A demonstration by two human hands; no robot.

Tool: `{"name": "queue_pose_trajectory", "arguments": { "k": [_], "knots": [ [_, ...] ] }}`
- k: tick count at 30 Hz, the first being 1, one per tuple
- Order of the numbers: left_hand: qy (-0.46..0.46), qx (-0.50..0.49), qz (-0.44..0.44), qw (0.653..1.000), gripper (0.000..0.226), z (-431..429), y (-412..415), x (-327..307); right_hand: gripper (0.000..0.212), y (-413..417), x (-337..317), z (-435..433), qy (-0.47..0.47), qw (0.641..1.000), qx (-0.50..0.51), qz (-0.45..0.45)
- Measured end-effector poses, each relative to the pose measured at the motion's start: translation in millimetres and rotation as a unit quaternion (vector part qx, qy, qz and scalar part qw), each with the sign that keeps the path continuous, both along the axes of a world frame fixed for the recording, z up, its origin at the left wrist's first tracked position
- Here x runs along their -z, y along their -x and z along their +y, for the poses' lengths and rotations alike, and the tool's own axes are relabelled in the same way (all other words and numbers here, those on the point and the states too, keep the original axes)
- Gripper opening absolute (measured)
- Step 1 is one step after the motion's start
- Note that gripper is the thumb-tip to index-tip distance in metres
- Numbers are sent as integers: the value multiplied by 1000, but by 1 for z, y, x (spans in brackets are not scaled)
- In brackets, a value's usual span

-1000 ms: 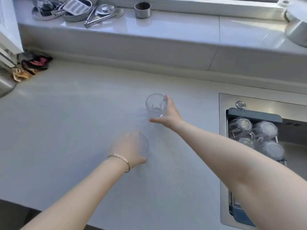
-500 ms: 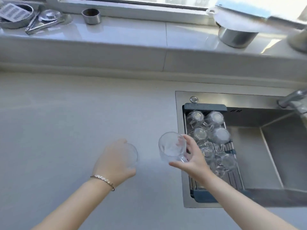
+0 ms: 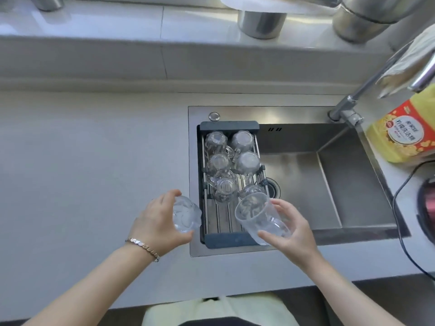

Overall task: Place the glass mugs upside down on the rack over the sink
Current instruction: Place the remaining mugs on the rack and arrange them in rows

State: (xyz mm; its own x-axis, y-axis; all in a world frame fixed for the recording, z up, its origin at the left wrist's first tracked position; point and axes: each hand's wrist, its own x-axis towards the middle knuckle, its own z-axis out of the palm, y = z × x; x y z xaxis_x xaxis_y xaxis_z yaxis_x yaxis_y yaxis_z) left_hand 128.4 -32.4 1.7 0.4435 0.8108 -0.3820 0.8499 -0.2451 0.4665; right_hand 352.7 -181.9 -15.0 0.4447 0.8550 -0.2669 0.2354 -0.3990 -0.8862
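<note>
My left hand (image 3: 160, 222) grips a clear glass mug (image 3: 186, 216) just left of the rack, over the sink's left rim. My right hand (image 3: 290, 228) holds a second glass mug (image 3: 257, 215) tilted on its side, mouth toward the rack's near right part. The dark-framed rack (image 3: 226, 237) spans the left end of the steel sink (image 3: 329, 180). Several glass mugs (image 3: 217, 162) stand upside down on the rack's far half; bare bars show at its near left.
A chrome faucet (image 3: 348, 109) rises at the sink's back right, with a yellow detergent bottle (image 3: 404, 132) beside it. A black cable (image 3: 402, 208) runs along the right counter. Steel pots (image 3: 261, 22) stand on the window ledge. Grey countertop (image 3: 89, 172) stretches left.
Both hands lifted their mugs off the counter and carried them right to the rack. The right mug has tipped further on its side; the view has swung toward the sink.
</note>
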Motion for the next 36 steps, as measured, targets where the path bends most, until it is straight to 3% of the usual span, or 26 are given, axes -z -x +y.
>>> {"name": "queue_pose_trajectory", "arguments": {
  "k": [5,8,12,17,23,27,32,36],
  "knots": [
    [-1,-23,9,1000,78,-13,-2,0,63,-13,1,20,44,983,-140,-114],
    [-8,-45,17,999,79,-15,3,-3,62,-7,5,47,124,945,-235,-191],
    [-19,-75,16,997,77,-15,10,-5,55,14,19,74,165,878,-309,-327],
    [-22,-89,14,996,78,-10,16,-7,56,38,49,87,218,819,-344,-404],
    [-19,-99,6,995,80,-10,19,-4,48,47,64,81,272,857,-239,-365],
    [-6,-88,12,996,80,-12,16,-1,59,40,65,81,309,867,-198,-336],
    [1,-82,13,997,80,-11,10,1,48,45,61,78,220,953,-156,-137],
    [-1,-74,8,997,80,-9,2,1,41,42,56,77,196,954,-188,-130]
  ]
}}
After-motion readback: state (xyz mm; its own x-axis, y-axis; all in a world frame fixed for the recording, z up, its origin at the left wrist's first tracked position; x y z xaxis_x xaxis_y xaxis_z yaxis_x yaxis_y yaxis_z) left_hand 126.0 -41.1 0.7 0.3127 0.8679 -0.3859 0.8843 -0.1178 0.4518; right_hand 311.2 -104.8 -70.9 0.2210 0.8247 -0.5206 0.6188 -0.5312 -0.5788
